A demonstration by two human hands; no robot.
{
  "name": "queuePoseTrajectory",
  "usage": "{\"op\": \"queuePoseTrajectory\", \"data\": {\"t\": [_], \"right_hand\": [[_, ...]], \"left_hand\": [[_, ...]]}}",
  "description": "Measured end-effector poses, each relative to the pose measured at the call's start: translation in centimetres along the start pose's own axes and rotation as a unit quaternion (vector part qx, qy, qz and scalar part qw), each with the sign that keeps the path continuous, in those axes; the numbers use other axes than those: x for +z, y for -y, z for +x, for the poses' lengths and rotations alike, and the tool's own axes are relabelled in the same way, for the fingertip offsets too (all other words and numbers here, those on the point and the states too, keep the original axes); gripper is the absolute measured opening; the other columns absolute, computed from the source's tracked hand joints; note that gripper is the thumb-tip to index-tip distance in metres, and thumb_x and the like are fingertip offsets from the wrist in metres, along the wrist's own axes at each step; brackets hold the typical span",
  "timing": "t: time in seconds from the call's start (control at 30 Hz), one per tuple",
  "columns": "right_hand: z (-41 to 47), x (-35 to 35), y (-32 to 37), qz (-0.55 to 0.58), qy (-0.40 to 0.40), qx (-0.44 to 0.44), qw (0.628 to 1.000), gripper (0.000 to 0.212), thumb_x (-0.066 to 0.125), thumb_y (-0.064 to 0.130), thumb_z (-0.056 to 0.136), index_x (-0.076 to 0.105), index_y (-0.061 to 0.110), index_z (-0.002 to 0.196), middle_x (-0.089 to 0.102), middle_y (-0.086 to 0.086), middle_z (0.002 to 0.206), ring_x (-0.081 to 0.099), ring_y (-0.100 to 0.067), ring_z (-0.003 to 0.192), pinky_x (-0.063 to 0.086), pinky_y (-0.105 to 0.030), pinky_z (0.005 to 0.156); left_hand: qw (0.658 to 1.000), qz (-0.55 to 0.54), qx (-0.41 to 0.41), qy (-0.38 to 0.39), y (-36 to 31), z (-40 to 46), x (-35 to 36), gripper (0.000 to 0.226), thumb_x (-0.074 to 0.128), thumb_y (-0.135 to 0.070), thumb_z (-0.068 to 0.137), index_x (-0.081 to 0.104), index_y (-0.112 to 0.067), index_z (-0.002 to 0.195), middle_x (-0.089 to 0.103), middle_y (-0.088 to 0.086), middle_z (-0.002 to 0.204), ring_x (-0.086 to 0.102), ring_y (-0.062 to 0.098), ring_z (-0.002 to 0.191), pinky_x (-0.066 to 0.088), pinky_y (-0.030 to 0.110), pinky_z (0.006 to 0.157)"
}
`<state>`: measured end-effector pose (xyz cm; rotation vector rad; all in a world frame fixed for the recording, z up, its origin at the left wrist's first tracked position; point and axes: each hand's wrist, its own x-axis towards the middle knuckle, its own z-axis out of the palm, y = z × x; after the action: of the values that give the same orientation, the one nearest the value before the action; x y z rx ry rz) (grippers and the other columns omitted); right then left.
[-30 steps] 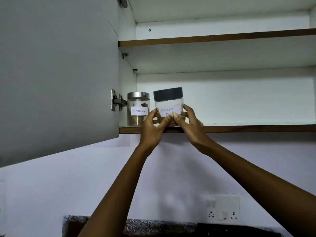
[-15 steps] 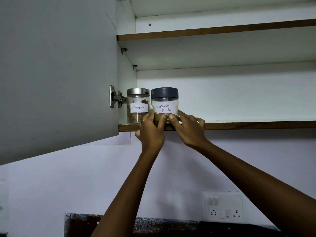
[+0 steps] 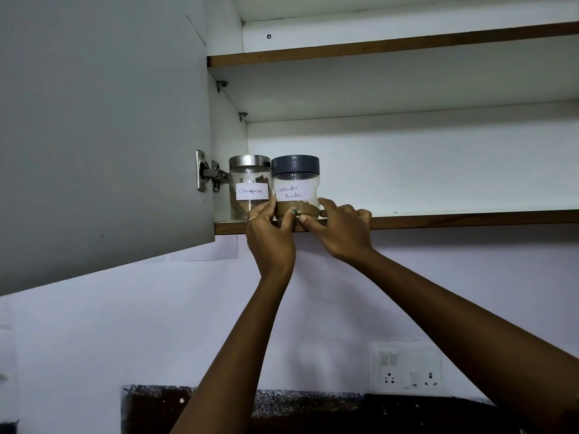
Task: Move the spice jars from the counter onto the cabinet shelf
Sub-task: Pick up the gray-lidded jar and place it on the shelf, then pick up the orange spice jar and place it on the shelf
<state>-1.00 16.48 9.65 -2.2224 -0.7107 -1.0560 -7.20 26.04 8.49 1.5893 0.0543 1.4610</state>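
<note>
Set down now on the lower shelf [image 3: 438, 218], no longer lifted as a second ago: coriander jar [image 3: 295, 187], grey-lidded, upright, touching the cinnamon jar [image 3: 249, 187] beside the door hinge [image 3: 209, 173]. Left hand [image 3: 269, 236] curled round the coriander jar's base from the left, thumb on its front. Right hand [image 3: 338, 228] gripping the base from the right, fingers bent over the shelf edge. Below, wall socket [image 3: 405, 368] and dark counter [image 3: 297, 408].

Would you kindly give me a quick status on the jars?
Both hands, left and right, grip coriander jar. Jar on shelf, beside cinnamon jar. Nothing blocking.
</note>
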Motion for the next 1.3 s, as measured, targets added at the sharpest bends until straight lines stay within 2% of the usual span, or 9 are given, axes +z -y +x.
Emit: {"op": "queuePoseTrajectory", "data": {"t": [0.27,0.4,0.53,0.63,0.77,0.83,1.03,1.13,1.3], "right_hand": [[0.0,-0.5,0.0,0.01,0.028,0.005,1.0,0.053,0.042,0.059,0.089,0.05,0.017,0.121,0.062,-0.004,0.119,0.048,-0.026,0.118,0.023,-0.039,0.095],[-1.7,-2.0,-0.5,0.063,0.013,-0.042,0.997,0.055,0.052,0.041,0.091,0.039,0.015,0.138,0.047,-0.006,0.14,0.041,-0.024,0.129,0.02,-0.036,0.104],[-5.7,-4.3,-1.6,-0.004,-0.014,-0.133,0.991,0.041,0.054,0.023,0.089,0.05,0.011,0.129,0.054,-0.007,0.129,0.048,-0.025,0.12,0.029,-0.035,0.098],[-9.2,-6.0,-2.7,-0.085,-0.018,-0.161,0.983,0.035,0.048,0.021,0.09,0.055,0.009,0.122,0.059,-0.008,0.123,0.051,-0.025,0.116,0.031,-0.035,0.092],[-13.9,-7.6,-4.5,-0.106,-0.011,-0.151,0.983,0.028,0.043,0.021,0.091,0.061,0.012,0.11,0.063,-0.003,0.109,0.054,-0.02,0.104,0.032,-0.028,0.087],[-16.7,-8.2,-6.1,-0.119,-0.004,-0.137,0.983,0.027,0.042,0.021,0.091,0.062,0.012,0.107,0.064,-0.002,0.105,0.055,-0.019,0.099,0.033,-0.025,0.086],[-24.2,-10.3,-11.9,-0.15,0.045,-0.083,0.984,0.024,0.044,0.017,0.089,0.063,0.011,0.1,0.065,-0.004,0.092,0.055,-0.023,0.091,0.037,-0.032,0.08],[-27.5,-11.1,-15.6,-0.155,0.069,-0.048,0.984,0.02,0.046,0.014,0.089,0.064,0.01,0.098,0.065,-0.005,0.091,0.055,-0.024,0.091,0.038,-0.032,0.079],[-32.6,-11.1,-22.2,-0.141,0.121,0.016,0.982,0.018,0.05,0.011,0.086,0.064,0.006,0.095,0.066,-0.01,0.092,0.057,-0.029,0.09,0.038,-0.036,0.077]], "left_hand": [[1.0,0.01,0.015,0.009,0.2,-0.4,0.0,0.05,0.069,-0.014,0.084,0.054,-0.006,0.131,0.056,0.008,0.127,0.057,0.021,0.111,0.048,0.03,0.096],[0.999,0.001,0.046,-0.021,0.4,-1.8,-0.4,0.045,0.068,-0.012,0.084,0.058,-0.006,0.127,0.056,0.009,0.128,0.056,0.021,0.114,0.043,0.02,0.095],[0.995,-0.007,0.095,-0.04,0.4,-4.9,-1.0,0.028,0.061,-0.013,0.088,0.065,-0.006,0.114,0.063,0.009,0.117,0.06,0.019,0.104,0.041,0.013,0.088],[0.994,-0.004,0.111,0.0,0.1,-8.5,-0.9,0.023,0.055,-0.019,0.089,0.067,-0.012,0.108,0.066,0.005,0.108,0.06,0.013,0.092,0.046,0.021,0.08],[0.993,-0.034,0.098,0.048,-0.1,-13.8,-0.2,0.019,0.054,-0.021,0.09,0.066,-0.013,0.102,0.067,0.002,0.103,0.056,0.0,0.082,0.045,0.011,0.069],[0.992,-0.045,0.086,0.077,0.2,-17.0,0.3,0.018,0.053,-0.022,0.091,0.066,-0.012,0.101,0.066,0.001,0.103,0.056,-0.001,0.081,0.045,0.009,0.067],[0.977,-0.064,0.03,0.2,1.2,-26.7,2.1,0.014,0.051,-0.02,0.09,0.063,-0.021,0.098,0.062,-0.008,0.1,0.055,-0.005,0.078,0.046,0.016,0.067],[0.965,-0.062,0.011,0.254,1.7,-31.8,3.6,0.014,0.052,-0.019,0.09,0.063,-0.022,0.098,0.063,-0.008,0.099,0.058,0.0,0.076,0.045,0.015,0.064],[0.929,-0.031,-0.035,0.366,3.2,-39.6,6.9,0.021,0.056,-0.013,0.088,0.061,-0.021,0.106,0.061,-0.008,0.1,0.058,0.007,0.078,0.048,0.024,0.069]]}}
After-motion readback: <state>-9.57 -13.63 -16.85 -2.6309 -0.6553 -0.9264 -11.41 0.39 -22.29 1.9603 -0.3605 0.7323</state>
